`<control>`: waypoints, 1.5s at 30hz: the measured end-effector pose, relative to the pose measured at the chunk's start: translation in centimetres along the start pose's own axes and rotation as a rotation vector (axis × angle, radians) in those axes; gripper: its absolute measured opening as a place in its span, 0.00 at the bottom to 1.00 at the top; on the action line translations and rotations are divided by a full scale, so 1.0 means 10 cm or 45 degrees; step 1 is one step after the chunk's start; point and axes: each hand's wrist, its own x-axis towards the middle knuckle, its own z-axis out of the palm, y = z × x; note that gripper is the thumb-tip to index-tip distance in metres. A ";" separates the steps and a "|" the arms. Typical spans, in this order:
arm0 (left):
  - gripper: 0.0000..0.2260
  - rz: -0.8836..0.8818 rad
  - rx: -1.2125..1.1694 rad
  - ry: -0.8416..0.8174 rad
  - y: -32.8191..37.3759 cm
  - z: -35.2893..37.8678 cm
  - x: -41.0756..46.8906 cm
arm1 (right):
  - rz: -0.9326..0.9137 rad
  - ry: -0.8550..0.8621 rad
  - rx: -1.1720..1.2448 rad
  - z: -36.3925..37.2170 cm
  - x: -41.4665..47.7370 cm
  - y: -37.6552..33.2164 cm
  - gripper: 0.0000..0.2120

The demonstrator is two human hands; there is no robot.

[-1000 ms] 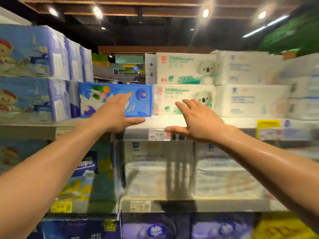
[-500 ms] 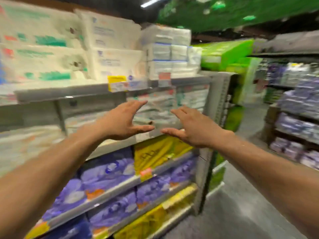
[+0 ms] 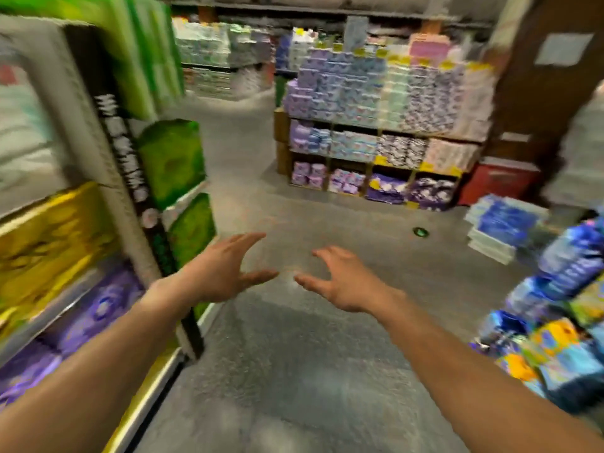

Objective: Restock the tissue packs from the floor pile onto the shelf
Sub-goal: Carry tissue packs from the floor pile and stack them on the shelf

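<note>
My left hand [image 3: 225, 273] and my right hand [image 3: 343, 282] are stretched out in front of me over the grey floor, both with fingers spread and nothing in them. A pile of blue and multicoloured tissue packs [image 3: 562, 328] sits on the floor at the right edge, to the right of my right hand. The shelf [image 3: 108, 197] with yellow, purple and green packs runs along the left; its end post stands just left of my left forearm. The view is blurred by motion.
A low stack of blue-and-white packs [image 3: 500, 230] lies on the floor at the far right. A display rack of purple and white packs [image 3: 385, 132] stands across the aisle. A small green object [image 3: 420, 232] lies on the floor. A brown pillar [image 3: 539, 93] rises at right.
My view has swung right, from the upper shelf where my left hand touched a blue pack, past the shelf end, to the aisle floor. Both hands stay empty and have dropped lower.
</note>
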 end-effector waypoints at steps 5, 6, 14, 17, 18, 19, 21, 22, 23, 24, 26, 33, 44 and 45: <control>0.44 0.216 -0.054 -0.220 0.32 0.70 1.65 | 0.318 0.028 0.067 -0.12 0.54 1.32 0.40; 0.41 0.271 -0.065 -0.247 0.39 0.78 1.99 | 0.389 0.050 0.065 -0.18 0.67 1.56 0.42; 0.56 0.634 -0.111 -0.424 1.17 1.04 4.67 | 0.842 0.339 0.166 -1.01 1.64 3.22 0.63; 0.42 0.740 -0.092 -0.491 1.63 1.27 5.56 | 0.963 0.431 0.260 -1.25 1.91 3.80 0.53; 0.40 0.779 -0.095 -0.516 1.79 1.39 5.87 | 1.004 0.462 0.306 -1.30 2.02 4.03 0.51; 0.39 0.816 -0.098 -0.545 1.95 1.52 6.17 | 1.038 0.491 0.350 -1.33 2.13 4.27 0.49; 0.38 0.899 -0.101 -0.596 2.29 1.79 6.78 | 1.078 0.531 0.412 -1.38 2.37 4.81 0.43; 0.38 0.933 -0.105 -0.613 2.47 1.91 7.08 | 1.090 0.544 0.430 -1.42 2.50 5.08 0.42; 0.38 0.955 -0.112 -0.626 2.65 2.02 7.38 | 1.103 0.551 0.441 -1.49 2.64 5.37 0.41; 0.37 0.968 -0.120 -0.640 2.82 2.12 7.69 | 1.120 0.549 0.447 -1.60 2.77 5.67 0.41; 0.37 0.981 -0.124 -0.672 3.17 2.25 8.32 | 1.159 0.558 0.431 -1.91 3.04 6.28 0.41; 0.45 1.000 -0.164 -0.620 4.20 2.55 10.45 | 1.291 0.542 0.372 -3.02 4.00 8.13 0.35; 0.34 1.207 -0.176 -0.637 6.19 3.90 13.97 | 1.379 0.654 0.365 -4.01 5.52 11.45 0.22; 0.35 1.238 -0.154 -0.636 6.43 3.97 14.28 | 1.392 0.673 0.384 -4.14 5.60 11.73 0.22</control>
